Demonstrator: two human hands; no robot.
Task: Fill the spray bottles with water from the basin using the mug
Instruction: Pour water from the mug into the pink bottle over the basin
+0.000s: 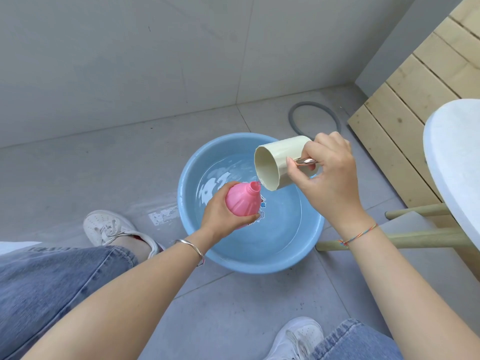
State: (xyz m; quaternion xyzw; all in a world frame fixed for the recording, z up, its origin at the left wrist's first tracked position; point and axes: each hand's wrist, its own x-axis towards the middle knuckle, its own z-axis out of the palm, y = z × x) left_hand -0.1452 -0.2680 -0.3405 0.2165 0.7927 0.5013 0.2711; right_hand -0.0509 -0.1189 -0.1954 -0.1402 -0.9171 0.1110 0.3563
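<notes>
A blue basin (192, 229) with water sits on the grey floor in the middle of the head view. My left hand (220, 211) grips a pink spray bottle (242, 201) without its cap, held tilted above the water. My right hand (327, 175) holds a cream mug (280, 162) by its metallic handle. The mug is tipped far over, its lip right beside the bottle's open neck, and a thin stream of water runs from lip to neck.
A round white table (457, 162) on wooden legs stands at the right, with a slatted wooden panel (415, 89) behind it. A grey hose loop (314, 118) lies beyond the basin. My white shoes (114, 227) and jeans flank the basin; a wet patch (163, 214) lies left of it.
</notes>
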